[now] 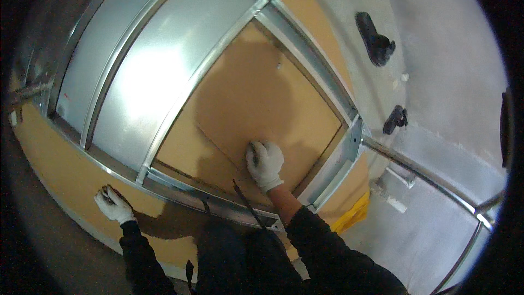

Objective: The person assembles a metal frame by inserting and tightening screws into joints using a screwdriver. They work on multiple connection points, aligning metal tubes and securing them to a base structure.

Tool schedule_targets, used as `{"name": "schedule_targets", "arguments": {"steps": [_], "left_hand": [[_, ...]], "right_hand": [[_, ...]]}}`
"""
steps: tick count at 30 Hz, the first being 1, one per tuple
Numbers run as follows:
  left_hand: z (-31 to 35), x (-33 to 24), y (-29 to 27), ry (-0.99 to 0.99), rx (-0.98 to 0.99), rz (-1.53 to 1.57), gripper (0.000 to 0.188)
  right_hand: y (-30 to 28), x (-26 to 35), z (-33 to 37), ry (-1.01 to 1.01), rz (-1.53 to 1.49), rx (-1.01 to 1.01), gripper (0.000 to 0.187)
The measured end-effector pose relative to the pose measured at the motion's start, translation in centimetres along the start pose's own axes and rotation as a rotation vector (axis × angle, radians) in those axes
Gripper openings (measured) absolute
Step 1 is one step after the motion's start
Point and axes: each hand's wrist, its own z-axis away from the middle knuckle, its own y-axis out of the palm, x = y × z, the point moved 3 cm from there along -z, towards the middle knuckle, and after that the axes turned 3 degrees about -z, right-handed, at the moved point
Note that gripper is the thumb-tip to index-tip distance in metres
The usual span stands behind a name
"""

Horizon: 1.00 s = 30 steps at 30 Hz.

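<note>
My right hand [266, 165], in a white glove, is closed over the tan board [305, 104] that shows through the open bay of a metal frame [191, 84]. A dark patch shows at its curled fingers; I cannot make out what, if anything, is inside. A thin straight line runs across the board toward this hand. My left hand [113, 205], also gloved in white, has its fingers curled in above the tan surface outside the frame's near left edge. What it might hold is hidden.
Shiny sheet metal [147, 49] fills the frame's left bays. A metal pipe [420, 173] runs out to the right. Two black objects [375, 39] lie on the grey floor at the right. Yellow material [352, 213] sits near the frame's right corner. A dark cord [248, 202] hangs before me.
</note>
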Motion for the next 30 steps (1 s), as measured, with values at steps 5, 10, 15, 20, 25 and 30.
{"name": "schedule_targets", "arguments": {"steps": [5,10,15,20,25,30], "left_hand": [[-0.6,-1.1,0.0,0.015,0.020,-0.011,0.028],[-0.7,-1.3,-0.3,0.029,0.001,-0.018,0.028],[-0.6,-1.3,-0.3,0.084,-0.020,0.079,0.028],[1.6,-1.7,-0.7,0.053,0.114,0.330,0.027],[8.3,-6.0,-2.2,-0.189,0.593,0.819,0.034],[14.1,-14.3,-5.6,-0.263,1.046,1.186,0.029]], "right_hand": [[0.0,0.0,0.1,0.020,-0.024,-0.096,0.017],[-0.7,0.4,-0.1,-0.004,-0.050,-0.147,0.018],[0.0,0.3,1.1,0.203,-0.164,-0.188,0.017],[-0.3,2.6,4.6,0.670,-0.946,-0.220,0.029],[-5.0,8.8,16.6,0.679,-1.353,0.175,0.031],[-12.0,8.9,29.4,0.648,-1.304,0.429,0.029]]}}
